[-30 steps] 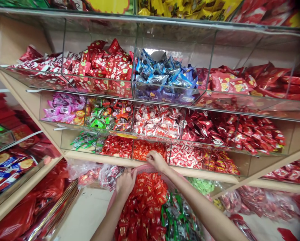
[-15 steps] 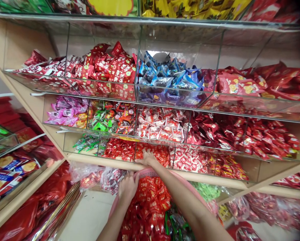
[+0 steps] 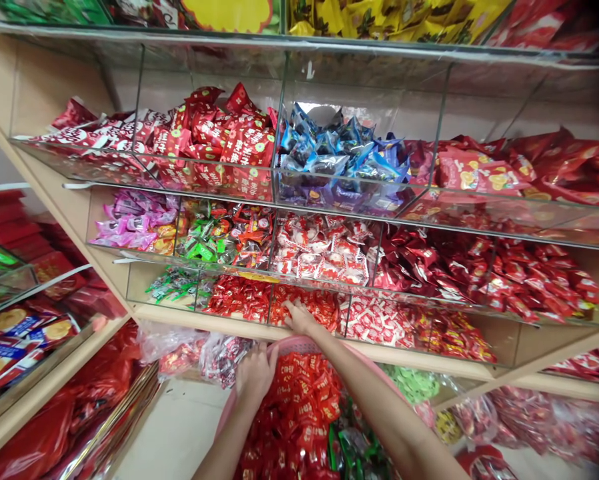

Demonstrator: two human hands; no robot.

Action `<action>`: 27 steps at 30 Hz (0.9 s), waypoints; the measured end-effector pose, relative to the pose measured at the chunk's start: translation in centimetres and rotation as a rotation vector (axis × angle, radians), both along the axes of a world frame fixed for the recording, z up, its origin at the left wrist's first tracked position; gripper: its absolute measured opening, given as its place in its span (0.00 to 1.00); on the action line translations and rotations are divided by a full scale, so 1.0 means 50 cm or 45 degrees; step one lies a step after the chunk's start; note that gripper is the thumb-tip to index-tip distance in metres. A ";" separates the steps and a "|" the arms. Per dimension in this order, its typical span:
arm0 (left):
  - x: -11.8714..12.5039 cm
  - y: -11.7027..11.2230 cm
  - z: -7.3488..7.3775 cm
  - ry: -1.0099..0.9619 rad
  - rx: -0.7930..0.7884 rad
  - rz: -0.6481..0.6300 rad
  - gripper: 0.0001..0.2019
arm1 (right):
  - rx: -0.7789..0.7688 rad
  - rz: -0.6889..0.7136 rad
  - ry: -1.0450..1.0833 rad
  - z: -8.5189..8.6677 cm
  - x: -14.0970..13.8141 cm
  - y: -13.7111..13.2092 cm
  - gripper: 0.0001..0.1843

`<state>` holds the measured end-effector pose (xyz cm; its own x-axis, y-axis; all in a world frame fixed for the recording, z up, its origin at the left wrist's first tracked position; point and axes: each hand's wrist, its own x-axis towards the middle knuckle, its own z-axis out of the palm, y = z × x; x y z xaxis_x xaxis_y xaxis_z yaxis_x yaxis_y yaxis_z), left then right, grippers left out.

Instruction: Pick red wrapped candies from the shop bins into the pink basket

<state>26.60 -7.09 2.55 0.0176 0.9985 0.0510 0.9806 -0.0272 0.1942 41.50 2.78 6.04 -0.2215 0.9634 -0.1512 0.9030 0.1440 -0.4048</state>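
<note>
My left hand (image 3: 255, 371) is closed over the rim of a pink basket (image 3: 294, 342) held against the shelf front. Red-wrapped candies (image 3: 299, 387) fill much of this basket, with green-and-dark wrapped candies (image 3: 357, 443) at its right side. My right hand (image 3: 299, 317) reaches past the rim into a bottom-row compartment of small red-wrapped candies (image 3: 322, 307). Its fingers are stretched out and apart on top of them, and nothing shows in its grasp.
Clear dividers (image 3: 272, 253) and front panels separate the candy bins. Blue packets (image 3: 329, 147) lie on the shelf above, white-and-red candies (image 3: 379, 319) to the right. Plastic bags of candy (image 3: 224, 357) sit below the wooden ledge (image 3: 179, 317), left of the basket.
My right hand has shifted slightly to the right over the red candies, its fingers more spread. The left hand keeps its place on the basket rim.
</note>
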 end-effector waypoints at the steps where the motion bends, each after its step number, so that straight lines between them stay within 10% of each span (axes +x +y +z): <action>1: 0.000 0.000 0.000 0.002 -0.001 0.000 0.28 | 0.003 0.002 0.001 0.000 0.001 -0.001 0.25; 12: 0.000 -0.001 -0.001 0.014 -0.006 0.006 0.28 | 0.004 -0.021 0.052 0.002 -0.004 0.000 0.23; 20: 0.000 0.001 -0.002 -0.002 -0.048 0.017 0.28 | 0.147 -0.274 0.963 -0.033 0.077 0.016 0.16; 27: -0.003 0.000 -0.002 -0.014 -0.020 -0.001 0.29 | -0.182 -0.603 1.704 -0.025 0.102 -0.002 0.20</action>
<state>26.45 -7.10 2.46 0.0179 0.9992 0.0352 0.9783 -0.0248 0.2055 46.58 2.68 4.79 0.0606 0.9800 -0.1893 -0.2146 -0.1724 -0.9614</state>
